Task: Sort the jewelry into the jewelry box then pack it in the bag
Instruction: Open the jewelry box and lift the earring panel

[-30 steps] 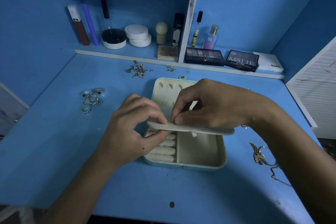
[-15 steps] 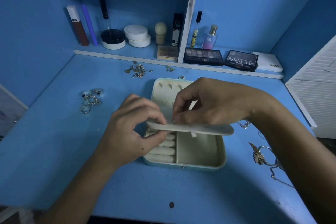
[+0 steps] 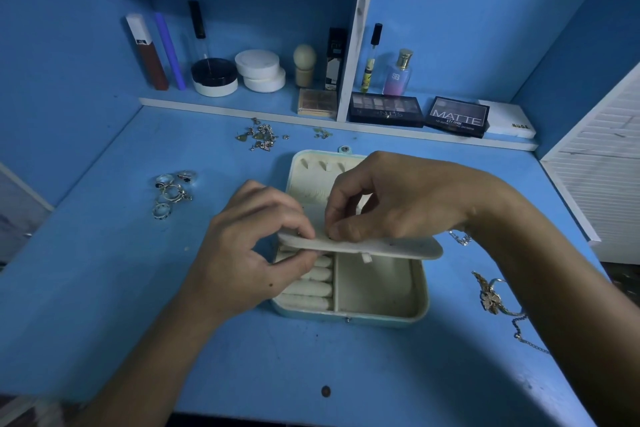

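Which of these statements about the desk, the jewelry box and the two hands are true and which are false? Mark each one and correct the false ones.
1. The jewelry box lies open on the desk. True.
2. The left hand rests flat on the desk. False: it pinches the end of the cream flap held over the box.
3. The rings lie on the desk, left of the box. True.
4. The right hand holds a perfume bottle. False: its fingertips pinch at the flap.
5. The gold chain lies inside the box. False: it lies on the desk, right of the box.
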Tool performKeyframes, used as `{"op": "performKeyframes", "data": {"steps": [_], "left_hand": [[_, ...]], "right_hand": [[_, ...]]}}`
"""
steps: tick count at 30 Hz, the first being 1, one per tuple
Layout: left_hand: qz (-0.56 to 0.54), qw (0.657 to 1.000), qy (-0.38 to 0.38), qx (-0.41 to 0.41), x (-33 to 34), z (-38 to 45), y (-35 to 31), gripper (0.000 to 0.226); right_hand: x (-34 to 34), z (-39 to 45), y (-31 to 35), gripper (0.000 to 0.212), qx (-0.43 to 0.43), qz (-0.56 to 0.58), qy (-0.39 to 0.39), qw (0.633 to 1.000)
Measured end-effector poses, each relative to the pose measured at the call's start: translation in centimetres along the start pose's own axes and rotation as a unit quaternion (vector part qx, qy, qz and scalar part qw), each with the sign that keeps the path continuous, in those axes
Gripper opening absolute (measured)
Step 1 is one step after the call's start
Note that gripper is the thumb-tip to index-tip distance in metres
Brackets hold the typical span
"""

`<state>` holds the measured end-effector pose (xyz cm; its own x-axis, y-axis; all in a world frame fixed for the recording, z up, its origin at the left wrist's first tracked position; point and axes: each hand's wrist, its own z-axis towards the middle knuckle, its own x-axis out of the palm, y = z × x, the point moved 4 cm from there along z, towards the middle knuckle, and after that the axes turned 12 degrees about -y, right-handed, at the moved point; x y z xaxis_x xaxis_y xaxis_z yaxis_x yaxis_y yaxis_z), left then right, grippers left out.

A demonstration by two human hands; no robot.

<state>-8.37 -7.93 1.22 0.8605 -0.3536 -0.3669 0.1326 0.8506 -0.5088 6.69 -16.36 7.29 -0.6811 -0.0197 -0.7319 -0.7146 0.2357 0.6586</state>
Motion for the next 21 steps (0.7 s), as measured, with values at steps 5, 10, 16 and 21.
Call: {"op": "performKeyframes", "data": {"steps": [5, 10, 16, 21], "left_hand": [[-0.007, 1.000, -0.015, -0.019, 0.1, 0.5, 0.1, 0.015], [0.005, 1.000, -0.020, -0.024, 0.2, 1.8, 0.0, 0.016], [0.018, 0.998, -0.024, -0.055, 0.5, 3.4, 0.7, 0.018], [0.036, 0.996, -0.029, -0.076, 0.9, 5.2, 1.2, 0.019]], "right_hand": [[-0.5, -0.6, -0.5, 0.001, -0.023, 0.076, -0.043, 0.996], [-1.7, -1.5, -1.8, 0.003, -0.051, 0.128, -0.108, 0.985], [-2.8, -2.4, -4.3, 0.020, -0.064, 0.207, -0.193, 0.957], [-3.0, -1.9, -5.9, 0.020, -0.057, 0.264, -0.273, 0.923]]}}
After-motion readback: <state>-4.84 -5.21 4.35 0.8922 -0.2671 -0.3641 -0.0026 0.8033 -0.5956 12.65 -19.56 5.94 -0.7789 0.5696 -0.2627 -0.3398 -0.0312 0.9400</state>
